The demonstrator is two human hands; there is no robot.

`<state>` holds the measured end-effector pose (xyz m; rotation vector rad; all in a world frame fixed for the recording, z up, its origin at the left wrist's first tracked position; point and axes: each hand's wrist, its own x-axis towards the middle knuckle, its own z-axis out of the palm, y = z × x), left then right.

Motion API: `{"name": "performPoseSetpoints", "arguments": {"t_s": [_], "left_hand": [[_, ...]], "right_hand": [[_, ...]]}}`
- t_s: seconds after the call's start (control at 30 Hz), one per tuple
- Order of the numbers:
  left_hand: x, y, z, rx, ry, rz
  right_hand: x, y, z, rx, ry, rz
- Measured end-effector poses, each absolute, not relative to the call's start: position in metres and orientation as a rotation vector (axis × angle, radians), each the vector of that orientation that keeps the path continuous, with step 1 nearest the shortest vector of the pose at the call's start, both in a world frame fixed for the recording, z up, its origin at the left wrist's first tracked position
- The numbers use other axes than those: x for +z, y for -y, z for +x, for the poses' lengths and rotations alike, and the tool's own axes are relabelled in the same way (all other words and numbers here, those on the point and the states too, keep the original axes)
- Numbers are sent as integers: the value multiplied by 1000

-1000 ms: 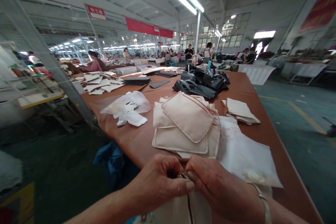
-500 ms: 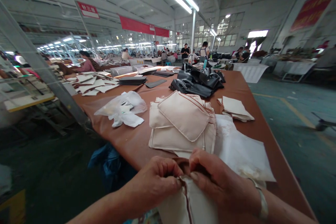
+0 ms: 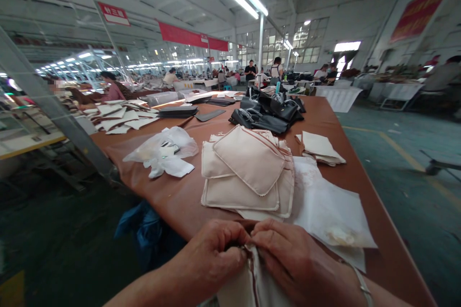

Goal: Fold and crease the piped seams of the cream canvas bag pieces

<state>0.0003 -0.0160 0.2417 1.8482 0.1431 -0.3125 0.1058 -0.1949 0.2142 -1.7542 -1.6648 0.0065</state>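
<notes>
One by one, counting down by size. Taking in one long brown table (image 3: 169,196). Finding on its right side one spread of white sheets (image 3: 331,206), overlapping too much for counting. Counting at least four cream pouches (image 3: 245,172) piled mid-table, just left of the sheets and touching them. Seeing one heap of black bags (image 3: 268,112) farther back, not separable into a number. Noting one crumpled plastic bag (image 3: 162,148) left of the pile and apart from it, and one small stack of cream pieces (image 3: 319,146) to its right. Working with two hands at the near end of the table, in front of the pile: left hand (image 3: 212,259) and right hand (image 3: 284,254) meeting knuckle to knuckle, fingers curled in, thumb and fingertips of each pinching the top end of one held pouch (image 3: 245,292) on either side of its dark seam (image 3: 254,278). Judging this to be work on the seam end, best done by setting both pinches close together and right at the seam, pulling evenly without skewing the cloth, and holding clear of the pile.
</notes>
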Motion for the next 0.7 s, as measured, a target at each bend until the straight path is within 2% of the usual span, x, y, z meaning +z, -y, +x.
{"name": "performPoseSetpoints", "arguments": {"t_s": [0.2, 0.37, 0.53, 0.7], "left_hand": [[236, 15, 5, -383, -86, 1865], [223, 5, 5, -553, -134, 1810], [223, 2, 4, -471, -134, 1743], [229, 6, 5, -450, -109, 1737]], "right_hand": [[210, 192, 111, 120, 1579, -1744], [224, 195, 143, 761, 1287, -1665], [225, 198, 143, 356, 1471, -1634], [221, 198, 123, 207, 1646, -1720]]}}
